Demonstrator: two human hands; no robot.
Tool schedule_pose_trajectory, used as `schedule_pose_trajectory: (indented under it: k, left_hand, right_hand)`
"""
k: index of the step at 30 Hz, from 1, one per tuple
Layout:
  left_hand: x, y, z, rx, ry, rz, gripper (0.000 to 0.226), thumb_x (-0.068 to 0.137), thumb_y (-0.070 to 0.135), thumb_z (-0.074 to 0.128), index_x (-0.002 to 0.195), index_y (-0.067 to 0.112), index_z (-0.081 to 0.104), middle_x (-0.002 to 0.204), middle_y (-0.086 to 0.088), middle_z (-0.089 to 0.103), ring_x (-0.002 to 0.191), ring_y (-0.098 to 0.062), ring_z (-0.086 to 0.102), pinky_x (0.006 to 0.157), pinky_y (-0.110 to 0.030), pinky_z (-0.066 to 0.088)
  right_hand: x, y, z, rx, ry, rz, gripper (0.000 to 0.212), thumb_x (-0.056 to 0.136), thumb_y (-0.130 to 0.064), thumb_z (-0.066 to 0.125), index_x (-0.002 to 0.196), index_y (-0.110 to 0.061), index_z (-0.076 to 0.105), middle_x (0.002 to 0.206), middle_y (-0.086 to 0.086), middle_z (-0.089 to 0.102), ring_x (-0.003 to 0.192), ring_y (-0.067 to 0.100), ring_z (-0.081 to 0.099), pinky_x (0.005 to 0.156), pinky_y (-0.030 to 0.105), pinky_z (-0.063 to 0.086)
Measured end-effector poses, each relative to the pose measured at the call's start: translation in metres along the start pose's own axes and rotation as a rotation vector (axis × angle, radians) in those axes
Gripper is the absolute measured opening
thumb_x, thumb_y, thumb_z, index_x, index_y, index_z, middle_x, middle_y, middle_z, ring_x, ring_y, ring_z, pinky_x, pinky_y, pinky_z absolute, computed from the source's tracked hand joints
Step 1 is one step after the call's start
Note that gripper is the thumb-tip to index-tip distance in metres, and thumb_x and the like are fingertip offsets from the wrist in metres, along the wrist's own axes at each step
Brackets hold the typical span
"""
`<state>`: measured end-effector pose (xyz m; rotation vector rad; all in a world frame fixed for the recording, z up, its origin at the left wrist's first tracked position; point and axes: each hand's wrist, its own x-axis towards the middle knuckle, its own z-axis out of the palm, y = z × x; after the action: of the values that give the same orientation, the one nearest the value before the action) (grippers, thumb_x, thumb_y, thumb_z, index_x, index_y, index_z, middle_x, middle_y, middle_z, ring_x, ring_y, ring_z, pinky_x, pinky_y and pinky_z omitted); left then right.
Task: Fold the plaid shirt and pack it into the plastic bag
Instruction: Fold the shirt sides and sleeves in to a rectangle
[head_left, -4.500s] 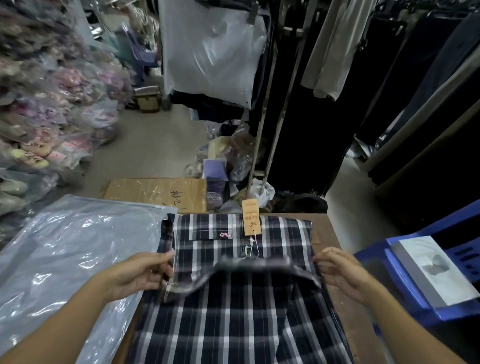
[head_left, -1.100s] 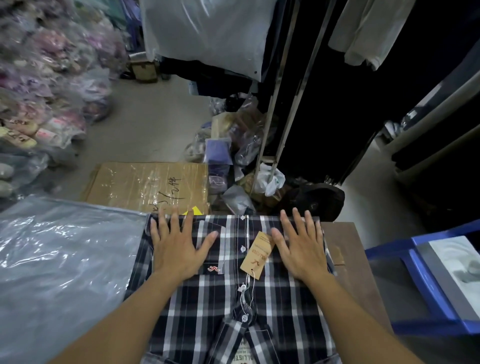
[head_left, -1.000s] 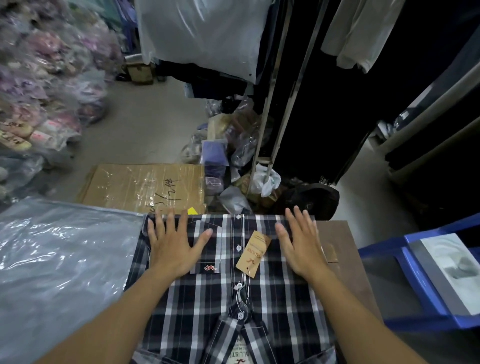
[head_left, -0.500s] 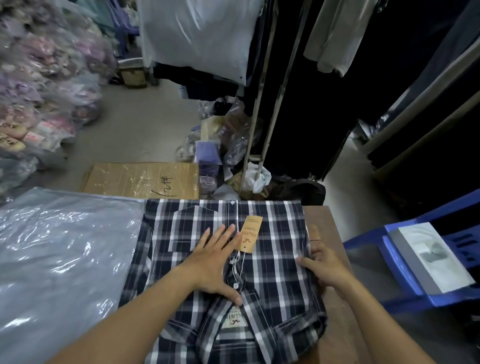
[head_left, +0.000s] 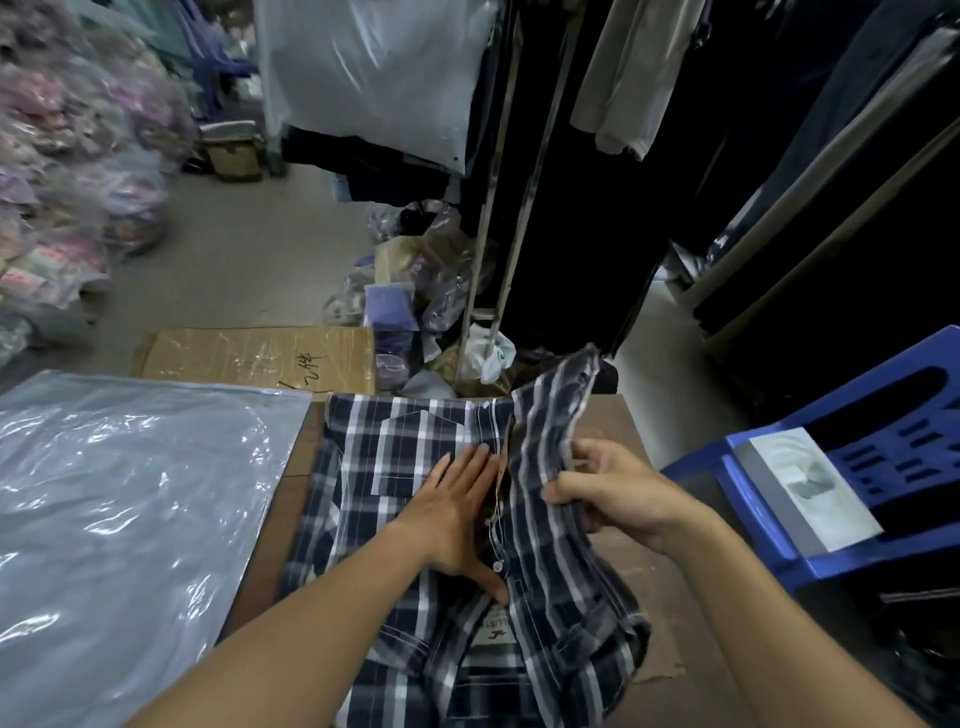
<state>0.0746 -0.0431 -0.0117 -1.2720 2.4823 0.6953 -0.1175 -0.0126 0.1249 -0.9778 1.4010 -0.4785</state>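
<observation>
Since half a second earlier, the right hand (head_left: 618, 493) had lifted the right side of the plaid shirt (head_left: 415, 467) off the tabletop (head_left: 639, 571), fingers and thumb pinched on the raised cloth at center right of the frame. At lower center, the left hand (head_left: 457, 514) lay flat with fingers together, pressing the shirt front beside the button placket. At lower left, the clear plastic bag (head_left: 130, 493) lay spread beside the shirt.
</observation>
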Motion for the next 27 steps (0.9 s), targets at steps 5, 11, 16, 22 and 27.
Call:
schedule_pose_trajectory:
  k: [5,11,16,22,27]
  left_hand:
    - [-0.026,-0.007,-0.013,-0.082,0.032,-0.066,0.146,0.045,0.097,0.038,0.156,0.012,-0.005,0.162,-0.011,-0.015,0.149,-0.032,-0.015,0.122,-0.054,0.003]
    - [-0.071,-0.054,-0.028,-1.254,0.522,-0.419,0.029,0.094,0.002,0.052,0.068,0.014,0.058,0.06,0.002,0.061,0.068,-0.018,0.056,0.054,-0.018,0.043]
    - [-0.101,-0.086,-0.023,-1.717,0.279,-0.464,0.088,0.088,0.077,0.03,0.092,0.001,0.074,0.077,-0.02,0.07,0.077,-0.03,0.066,0.083,-0.038,0.048]
    - [-0.104,-0.09,-0.018,-1.589,0.244,-0.496,0.058,0.071,0.073,0.063,0.096,0.022,0.077,0.098,0.0,0.075,0.105,-0.018,0.064,0.1,-0.033,0.044]
    - [-0.101,-0.099,-0.015,-1.307,0.335,-0.67,0.036,0.092,0.045,0.062,0.106,0.013,0.067,0.116,-0.004,0.068,0.105,-0.021,0.061,0.095,-0.037,0.049]
  right_hand:
    - [0.025,-0.02,0.064,-0.077,0.012,-0.053,0.025,0.08,-0.006,0.075,0.084,-0.014,0.052,0.06,0.006,0.059,0.039,0.009,0.05,0.039,0.021,0.037]
    - [0.061,-0.024,0.138,-0.157,-0.025,-0.016,0.022,0.08,-0.019,0.075,0.083,-0.018,0.053,0.061,0.003,0.063,0.039,0.005,0.054,0.037,0.018,0.036]
    - [0.082,-0.017,0.178,-0.248,-0.074,0.03,0.013,0.084,-0.019,0.068,0.087,-0.018,0.056,0.073,0.005,0.069,0.046,0.006,0.06,0.043,0.02,0.04]
    - [0.083,-0.01,0.182,-0.209,-0.23,0.018,0.021,0.089,-0.022,0.063,0.109,-0.015,0.064,0.096,0.005,0.077,0.076,0.012,0.073,0.061,0.023,0.054]
    - [0.102,0.014,0.141,-0.728,0.385,-0.394,0.016,0.09,-0.028,0.058,0.101,-0.023,0.069,0.099,-0.006,0.067,0.093,0.012,0.061,0.083,0.04,0.057]
